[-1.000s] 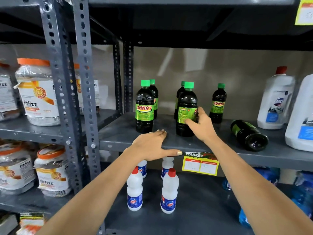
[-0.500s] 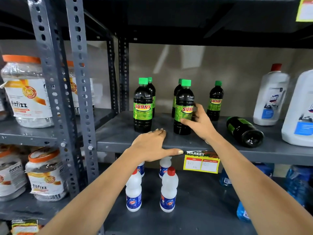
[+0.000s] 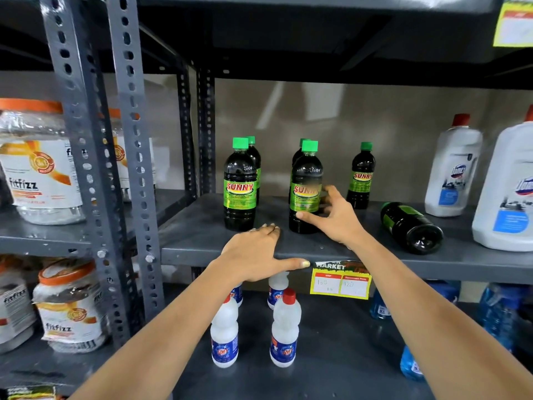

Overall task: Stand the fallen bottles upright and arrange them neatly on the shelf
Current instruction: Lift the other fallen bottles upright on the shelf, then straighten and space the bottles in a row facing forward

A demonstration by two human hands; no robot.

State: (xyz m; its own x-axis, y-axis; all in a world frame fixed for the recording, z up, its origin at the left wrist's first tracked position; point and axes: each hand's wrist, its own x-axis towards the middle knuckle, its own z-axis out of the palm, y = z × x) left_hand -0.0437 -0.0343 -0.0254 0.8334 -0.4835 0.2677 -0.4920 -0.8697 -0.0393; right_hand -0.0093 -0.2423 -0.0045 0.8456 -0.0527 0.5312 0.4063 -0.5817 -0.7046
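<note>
Shelf: a grey metal shelf (image 3: 202,235) at chest level, on which the dark bottles are carried; a yellow price tag (image 3: 340,284) is fixed to its front edge.
Upright bottles, front row: a front left bottle (image 3: 240,186) and a front right bottle (image 3: 305,189) are stood side by side, apart from each other, both with green caps and green "SUNNY" labels.
Upright bottles, rear row: one rear left bottle (image 3: 255,157) and one rear middle bottle (image 3: 298,153) are largely hidden behind the front pair; a rear right bottle (image 3: 362,176) is stood clear to the right.
Fallen bottle: a fallen bottle (image 3: 411,226) is laid on its side right of the upright group, its base turned toward the shelf front and its neck hidden toward the back.
Right hand: the right hand (image 3: 336,219) is wrapped part-way round the lower body of the front right bottle, thumb on the near side below the label, fingers on the far side; contact is seen, so the bottle is gripped.
Left hand: the left hand (image 3: 256,255) is laid flat and open, palm down, on the shelf's front edge, with the thumb stretched along the lip; nothing is held.
Adjacent stock: two large white jugs (image 3: 452,168) are placed at the right end of the same shelf; small white bottles (image 3: 284,330) with red caps are stood on the shelf below.
</note>
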